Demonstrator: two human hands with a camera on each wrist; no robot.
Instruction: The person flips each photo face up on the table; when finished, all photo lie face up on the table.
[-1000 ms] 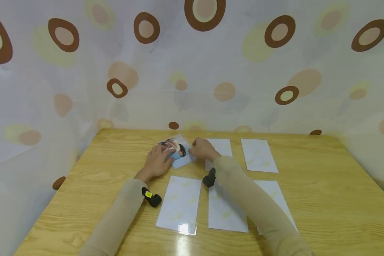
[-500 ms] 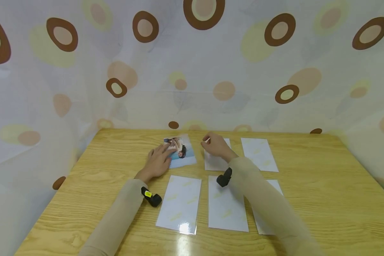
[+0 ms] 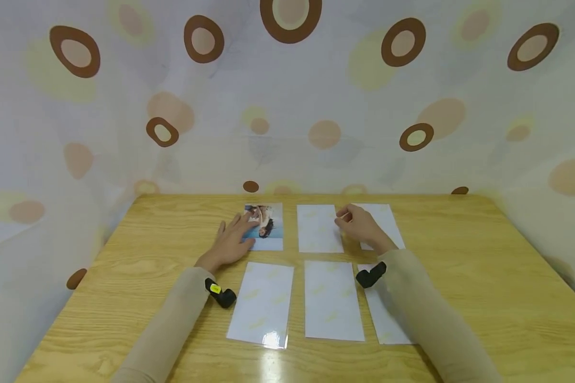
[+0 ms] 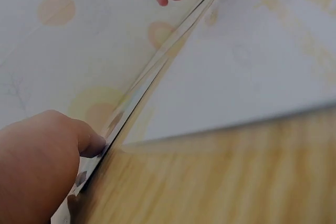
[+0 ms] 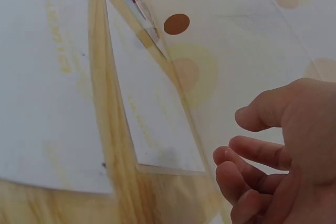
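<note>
In the head view a photo [image 3: 274, 226] of a person lies face up at the back of the table, its edges straight. My left hand [image 3: 227, 243] rests over its left side, fingers spread and fairly straight. The left wrist view catches that thumb [image 4: 86, 140] against a thin edge. Further right, my right hand [image 3: 364, 227] hovers between two white sheets, the back middle one [image 3: 317, 229] and the back right one [image 3: 382, 221]. In the right wrist view its fingers [image 5: 260, 153] curl loosely, thumb apart, holding nothing.
In the front row lie three more white sheets with faint yellow marks: left [image 3: 261, 303], middle [image 3: 333, 300] and right [image 3: 388, 319], partly under my right sleeve. The wooden table [image 3: 474, 276] ends at a patterned curtain [image 3: 278, 159].
The photo, tilted earlier with my right fingers at its right edge, now lies straight. My right hand has left it and moved right past the back middle sheet. My left hand stays on it.
</note>
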